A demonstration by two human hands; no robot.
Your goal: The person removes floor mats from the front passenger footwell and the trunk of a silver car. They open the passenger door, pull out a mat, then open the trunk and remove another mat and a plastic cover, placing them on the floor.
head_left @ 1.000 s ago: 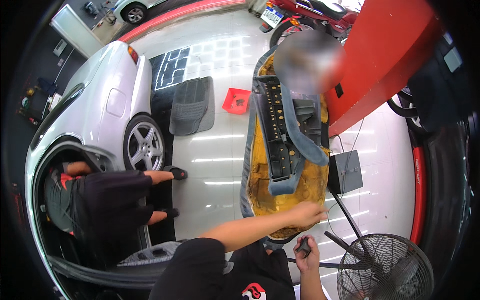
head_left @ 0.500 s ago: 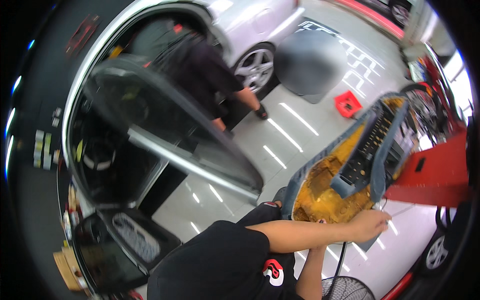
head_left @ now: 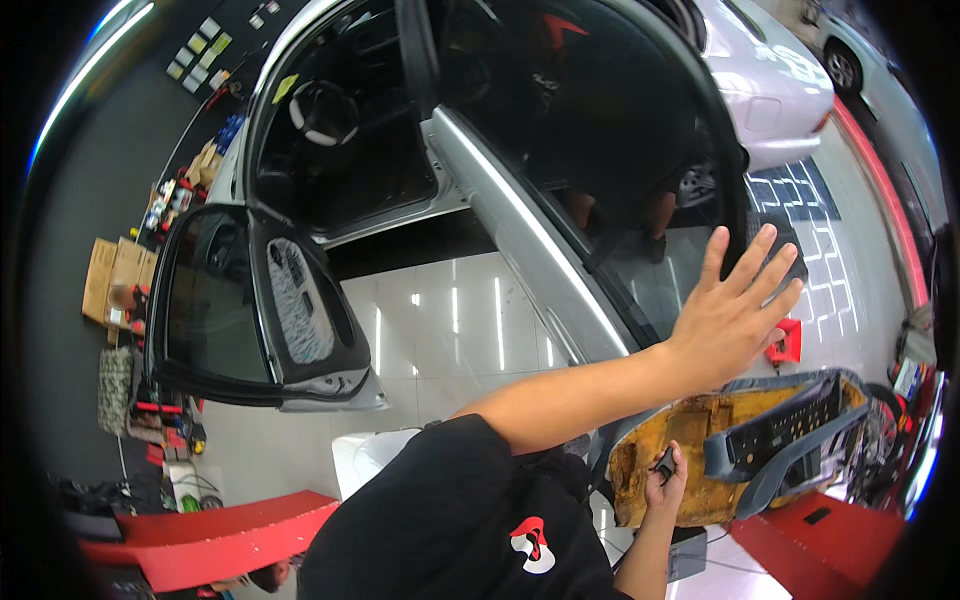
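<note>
My left arm reaches across to the right, its hand (head_left: pixel 735 318) spread open and empty over the outer edge of an open silver car door (head_left: pixel 540 235). Whether it touches the door I cannot tell. Lower down, my right hand (head_left: pixel 667 482) is closed around a small dark object (head_left: pixel 665 463) whose kind is not clear. Behind that hand lies a moulded car carpet (head_left: pixel 640 452), its yellow foam backing facing up and its edges grey-blue. A dark perforated section (head_left: pixel 770 436) runs along its right part.
Another open door (head_left: pixel 215 300) with a patterned panel stands at left. A person's legs (head_left: pixel 660 212) show through the door glass. Red stands (head_left: pixel 830 540) (head_left: pixel 210 540) flank me, and a red tray (head_left: pixel 786 342) sits on the floor beyond the carpet.
My view has swung, bringing the car doors nearer. The left hand has gone from beside the carpet to the door's edge, fingers now spread. My right hand, mostly hidden before, now shows.
</note>
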